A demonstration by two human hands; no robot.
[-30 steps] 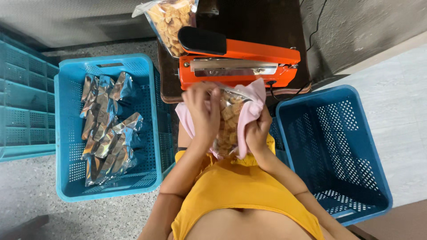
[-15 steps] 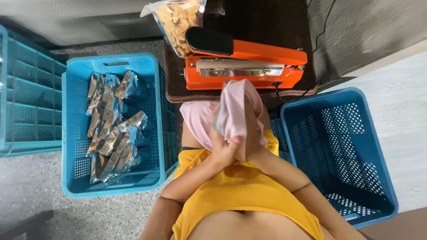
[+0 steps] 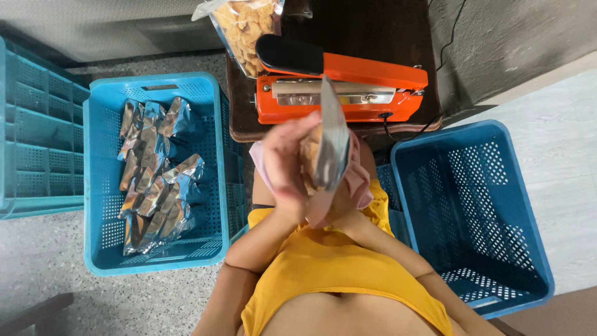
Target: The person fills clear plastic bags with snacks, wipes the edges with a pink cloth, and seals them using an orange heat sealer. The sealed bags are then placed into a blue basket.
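My left hand is raised in front of me and grips a silver foil pouch filled with brown snack pieces, held edge-on and upright. My right hand comes up from below, just under the pouch. It is mostly hidden by the pouch and a pink cloth, so its grip is unclear. Just beyond the pouch, an orange heat sealer with a black handle sits on a small dark table.
A clear bag of snack pieces leans at the table's back left. The blue crate on my left holds several sealed foil pouches. On my right is a blue crate, and another teal crate lies far left.
The pouch came out from the pink cloth and rose toward the camera. It has turned edge-on, with my left hand now gripping its side.
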